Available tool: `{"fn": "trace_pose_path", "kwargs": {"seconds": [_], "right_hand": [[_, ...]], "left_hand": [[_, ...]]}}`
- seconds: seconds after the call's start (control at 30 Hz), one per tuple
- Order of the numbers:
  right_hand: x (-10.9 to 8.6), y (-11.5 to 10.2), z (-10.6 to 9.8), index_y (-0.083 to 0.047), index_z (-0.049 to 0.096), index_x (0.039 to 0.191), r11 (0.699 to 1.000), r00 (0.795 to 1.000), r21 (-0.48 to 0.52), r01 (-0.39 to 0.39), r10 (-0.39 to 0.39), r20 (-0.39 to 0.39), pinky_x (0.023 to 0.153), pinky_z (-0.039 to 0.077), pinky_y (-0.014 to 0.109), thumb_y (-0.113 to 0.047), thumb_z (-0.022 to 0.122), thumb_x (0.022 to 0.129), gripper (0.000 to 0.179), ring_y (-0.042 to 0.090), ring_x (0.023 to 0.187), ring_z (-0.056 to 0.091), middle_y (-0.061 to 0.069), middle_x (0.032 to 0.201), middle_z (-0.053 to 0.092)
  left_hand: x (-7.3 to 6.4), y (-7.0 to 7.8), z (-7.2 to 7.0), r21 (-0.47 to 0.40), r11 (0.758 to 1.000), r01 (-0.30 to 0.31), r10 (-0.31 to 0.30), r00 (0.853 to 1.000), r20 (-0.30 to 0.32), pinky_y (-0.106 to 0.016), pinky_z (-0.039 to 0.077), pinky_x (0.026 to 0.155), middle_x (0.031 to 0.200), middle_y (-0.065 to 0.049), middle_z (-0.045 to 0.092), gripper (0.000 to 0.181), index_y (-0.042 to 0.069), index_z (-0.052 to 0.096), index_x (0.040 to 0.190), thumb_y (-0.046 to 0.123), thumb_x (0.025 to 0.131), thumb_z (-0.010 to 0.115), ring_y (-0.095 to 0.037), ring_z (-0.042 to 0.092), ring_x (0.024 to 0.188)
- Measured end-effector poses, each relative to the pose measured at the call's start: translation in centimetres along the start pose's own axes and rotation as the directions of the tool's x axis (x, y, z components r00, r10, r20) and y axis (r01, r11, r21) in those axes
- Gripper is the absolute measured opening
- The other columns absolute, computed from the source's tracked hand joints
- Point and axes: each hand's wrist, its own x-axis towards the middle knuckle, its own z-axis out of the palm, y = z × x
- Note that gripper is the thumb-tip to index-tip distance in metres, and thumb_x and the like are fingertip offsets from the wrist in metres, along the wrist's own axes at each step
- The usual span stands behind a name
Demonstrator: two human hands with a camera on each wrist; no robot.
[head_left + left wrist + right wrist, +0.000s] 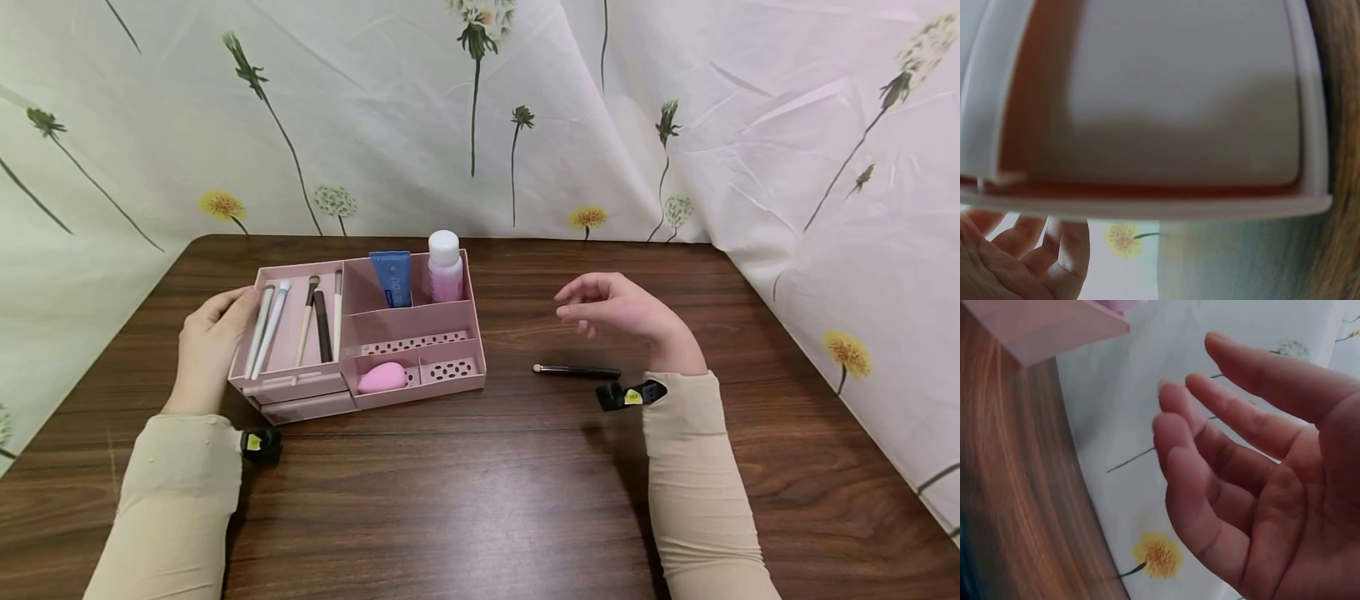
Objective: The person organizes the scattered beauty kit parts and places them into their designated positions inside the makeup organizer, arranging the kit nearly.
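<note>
A pink cosmetics organizer [412, 319] stands left of centre on the table. My left hand [213, 346] touches its left side near the rim. In the left wrist view, the left fingers [1069, 256] are slightly bent beside the organizer [1179, 75]. Several makeup brushes [324, 325] lie in its left tray. A blue tube [392, 279] and a white-capped bottle [446, 271] stand in the back compartment, and a pink makeup sponge [382, 377] lies in a front one. Holding nothing, my right hand [618, 307] hovers with loosely bent fingers above a short dark makeup brush [576, 371] on the table.
The dark wooden table [450, 500] has a rounded back left corner. A white cloth [390, 125] printed with dandelions hangs behind it and along the sides. Below the organizer's left tray are two drawers [311, 406]. Each wrist carries a small black camera [621, 396].
</note>
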Motion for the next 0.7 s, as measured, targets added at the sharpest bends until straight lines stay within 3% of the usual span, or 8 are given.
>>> {"fn": "trace_pose_path", "kwargs": {"seconds": [0.13, 0.47, 0.7], "right_hand": [[0.1, 0.9, -0.1, 0.01, 0.059, 0.117, 0.999, 0.999, -0.026, -0.043, 0.043, 0.01, 0.064, 0.053, 0.03, -0.006, 0.066, 0.092, 0.03, 0.013, 0.066, 0.06, -0.003, 0.08, 0.065], [0.9, 2.4, 0.5, 0.011, 0.058, 0.119, 0.978, 0.977, -0.166, -0.129, 0.154, 0.146, 0.068, 0.055, 0.032, -0.011, 0.069, 0.09, 0.038, 0.019, 0.072, 0.063, 0.004, 0.091, 0.064], [1.3, 3.4, 0.8, 0.01, 0.057, 0.115, 0.968, 0.956, -0.161, -0.192, 0.222, 0.192, 0.068, 0.053, 0.032, -0.006, 0.072, 0.086, 0.036, 0.015, 0.07, 0.061, 0.0, 0.08, 0.064]], "left_hand": [[0.0, -0.1, 0.0, -0.008, 1.0, -0.003, 0.003, 1.0, 0.001, -0.014, 0.036, 0.078, 0.109, 0.025, 0.059, 0.054, 0.014, 0.062, 0.134, 0.052, 0.096, 0.054, 0.008, 0.047, 0.09], [0.1, -0.2, 0.0, -0.013, 1.0, 0.001, -0.001, 1.0, -0.005, -0.013, 0.036, 0.078, 0.108, 0.026, 0.059, 0.054, 0.015, 0.063, 0.133, 0.052, 0.096, 0.055, 0.008, 0.047, 0.09], [0.1, -0.2, 0.0, -0.01, 1.0, 0.002, -0.002, 1.0, -0.006, -0.014, 0.036, 0.079, 0.108, 0.027, 0.059, 0.056, 0.013, 0.061, 0.135, 0.052, 0.096, 0.055, 0.009, 0.047, 0.09]]}}
